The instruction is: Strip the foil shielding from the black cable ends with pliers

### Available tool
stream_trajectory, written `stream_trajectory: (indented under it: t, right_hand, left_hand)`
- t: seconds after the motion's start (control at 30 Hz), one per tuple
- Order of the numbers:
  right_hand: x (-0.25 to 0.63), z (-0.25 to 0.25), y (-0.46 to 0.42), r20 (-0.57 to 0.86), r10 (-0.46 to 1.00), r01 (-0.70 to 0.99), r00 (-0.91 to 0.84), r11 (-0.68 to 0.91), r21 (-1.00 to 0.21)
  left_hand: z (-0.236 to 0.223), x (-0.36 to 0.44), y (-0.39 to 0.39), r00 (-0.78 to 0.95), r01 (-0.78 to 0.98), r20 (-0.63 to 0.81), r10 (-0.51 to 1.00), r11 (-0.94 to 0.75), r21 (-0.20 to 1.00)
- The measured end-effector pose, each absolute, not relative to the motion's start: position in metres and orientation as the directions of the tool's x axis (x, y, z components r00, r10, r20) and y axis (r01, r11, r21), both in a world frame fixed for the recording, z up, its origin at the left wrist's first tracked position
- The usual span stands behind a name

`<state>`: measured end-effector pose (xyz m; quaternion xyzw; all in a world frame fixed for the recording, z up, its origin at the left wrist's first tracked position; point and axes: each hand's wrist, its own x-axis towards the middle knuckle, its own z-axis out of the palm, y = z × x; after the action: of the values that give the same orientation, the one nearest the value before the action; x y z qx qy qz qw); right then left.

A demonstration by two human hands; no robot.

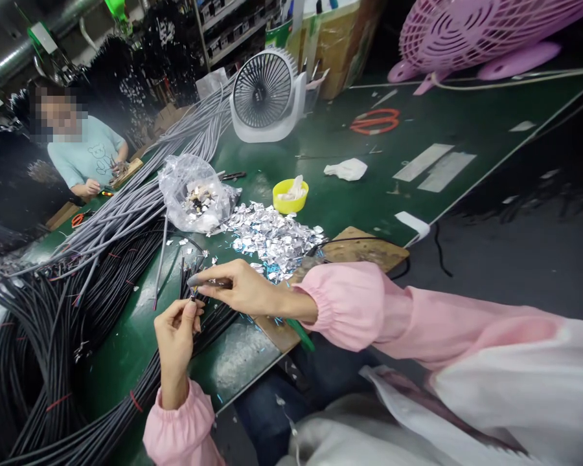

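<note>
My left hand [175, 331] pinches the end of a black cable between thumb and fingers, above the green table [148, 307]. Coming in from the right, my right hand [245, 287] has its thumb and forefinger closed at that same cable end, where tiny coloured wires show. A dark grey covering sits on the right forefinger's tip. Under and behind both hands lie loose black cables [188, 275]. Beyond them is a heap of silvery foil scraps [272, 236] mixed with blue bits.
Bundled black cables [53, 343] and grey cables [131, 207] fill the left side. Further back are a plastic bag [189, 175], a yellow dish [290, 204], a white fan [267, 97], orange scissors [375, 121] and a pink fan [466, 32]. A co-worker [85, 152] is across the table.
</note>
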<state>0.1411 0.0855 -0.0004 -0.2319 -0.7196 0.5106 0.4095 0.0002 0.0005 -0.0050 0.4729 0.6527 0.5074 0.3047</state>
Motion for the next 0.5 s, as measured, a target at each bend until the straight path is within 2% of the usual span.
stream_trajectory:
  t: [0.07, 0.17, 0.37, 0.5]
  right_hand:
    - [0.140, -0.003, 0.084, 0.340, 0.753, -0.131, -0.564, 0.326, -0.936]
    - [0.139, -0.005, 0.082, 0.362, 0.768, -0.142, -0.529, 0.341, -0.929]
    - [0.140, -0.004, 0.081, 0.380, 0.767, -0.003, -0.517, 0.442, -0.897]
    - [0.143, -0.003, 0.083, 0.509, 0.721, 0.034, -0.470, 0.591, -0.806]
  left_hand:
    - [-0.006, 0.000, 0.001, -0.370, 0.293, 0.075, 0.926, 0.039, 0.955]
    - [-0.005, 0.002, 0.001, -0.377, 0.303, 0.078, 0.923, 0.043, 0.952]
    - [0.003, 0.008, 0.002, -0.479, 0.397, 0.179, 0.859, 0.031, 0.917]
    - [-0.001, 0.011, 0.002, -0.527, 0.460, 0.246, 0.813, 0.029, 0.887]
